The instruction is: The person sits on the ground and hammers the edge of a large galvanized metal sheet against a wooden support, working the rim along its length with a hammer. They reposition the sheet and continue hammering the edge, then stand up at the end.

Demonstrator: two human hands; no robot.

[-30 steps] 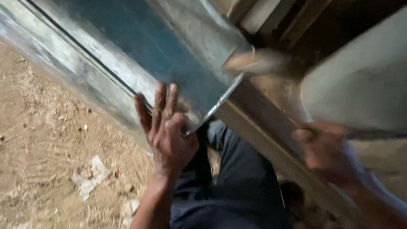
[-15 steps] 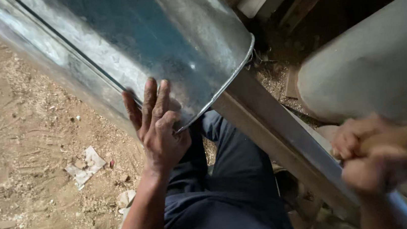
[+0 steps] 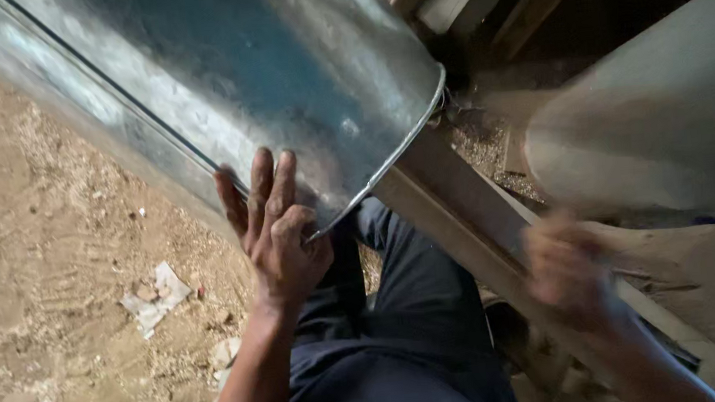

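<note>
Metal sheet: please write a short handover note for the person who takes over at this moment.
Left hand: flat on the curved metal sheet, fingers spread near its wired edge, pressing it.
Right hand: blurred beside the wooden beam; whether it holds anything cannot be told.
The sheet lies tilted over the person's lap above the dirt floor.
Done: sheet is curved, edge rolled.
Left: not clear from this view.

Shiny curved metal sheet (image 3: 277,86) with rolled edge, tilted above dirt.
</note>
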